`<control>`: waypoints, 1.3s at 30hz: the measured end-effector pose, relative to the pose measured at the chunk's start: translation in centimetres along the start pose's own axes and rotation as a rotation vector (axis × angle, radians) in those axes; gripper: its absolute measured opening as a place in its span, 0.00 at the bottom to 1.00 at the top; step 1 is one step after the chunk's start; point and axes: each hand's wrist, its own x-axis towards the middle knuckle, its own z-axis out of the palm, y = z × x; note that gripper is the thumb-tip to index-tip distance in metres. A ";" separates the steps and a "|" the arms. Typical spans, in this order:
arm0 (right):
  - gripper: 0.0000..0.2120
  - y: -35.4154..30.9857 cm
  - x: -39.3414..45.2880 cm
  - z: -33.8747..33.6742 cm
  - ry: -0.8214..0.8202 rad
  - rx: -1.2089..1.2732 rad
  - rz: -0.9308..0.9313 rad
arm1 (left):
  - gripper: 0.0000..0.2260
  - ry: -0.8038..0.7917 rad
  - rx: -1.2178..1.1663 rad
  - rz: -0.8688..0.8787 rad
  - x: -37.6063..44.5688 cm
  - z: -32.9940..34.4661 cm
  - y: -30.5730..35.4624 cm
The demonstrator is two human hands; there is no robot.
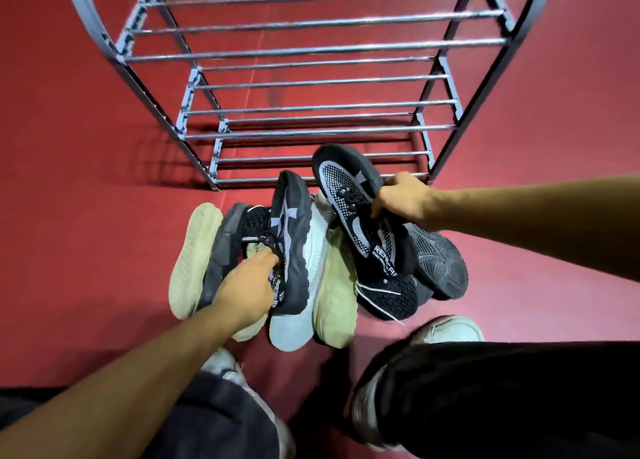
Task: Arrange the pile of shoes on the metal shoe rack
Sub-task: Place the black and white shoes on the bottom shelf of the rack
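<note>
We face the metal shoe rack (311,77), its tiers of thin, spaced rails bare above the red floor (69,181). Just before its lowest rail lies the pile of shoes (322,285): pale and black trainers, some on their sides, soles showing. Our left hand (249,285) has its fingers curled into the collar of a black trainer (291,237) at the heap's centre; our right hand (401,199) clasps its twin (360,209) around the laces, toe pointed at the rack. We judge the risks plain. Narrow rails could let a toe or heel slip through if a shoe is set down askew. Loose white laces (377,290) trail from a black mesh shoe (391,292) below and may snag. Lifting the centre shoe could topple its leaning neighbours.
</note>
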 end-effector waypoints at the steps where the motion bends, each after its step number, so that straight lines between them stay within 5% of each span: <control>1: 0.10 0.4 0.0 0.1 -0.006 0.008 0.004 | 0.08 0.062 -0.131 -0.072 0.2 -0.2 0.7; 3: 0.08 0.2 0.0 0.6 -0.031 0.023 0.002 | 0.03 0.233 -0.361 -0.269 0.8 -0.8 2.3; 5: 0.05 -0.5 0.0 1.1 -0.061 0.048 -0.015 | 0.17 0.313 -0.468 -0.517 1.2 -1.0 4.3; 7: 0.06 -1.2 0.1 1.4 -0.097 0.091 -0.028 | 0.31 0.217 -0.508 -0.686 1.4 -0.2 4.9; 9: 0.07 -1.5 0.1 1.7 -0.119 0.131 -0.033 | 0.34 0.068 -0.627 -0.744 1.6 0.5 4.5; 12: 0.07 -1.3 -0.1 2.0 -0.133 0.175 -0.025 | 0.27 -0.051 -0.827 -0.669 1.8 1.1 3.9; 16: 0.15 -0.9 -0.3 2.4 -0.133 0.182 0.037 | 0.15 -0.019 -0.900 -0.669 2.0 0.6 5.3; 31: 0.18 -6.5 5.4 4.7 -0.034 0.315 0.092 | 0.23 0.081 -0.632 -0.661 11.6 -8.6 0.0; 35: 0.33 -5.2 9.0 7.1 0.033 0.231 0.022 | 0.25 0.102 -0.579 -0.677 15.2 -8.9 -3.5; 39: 0.25 -1.9 11.8 8.5 0.055 0.322 0.023 | 0.25 0.226 -0.628 -0.712 19.1 -8.7 -6.1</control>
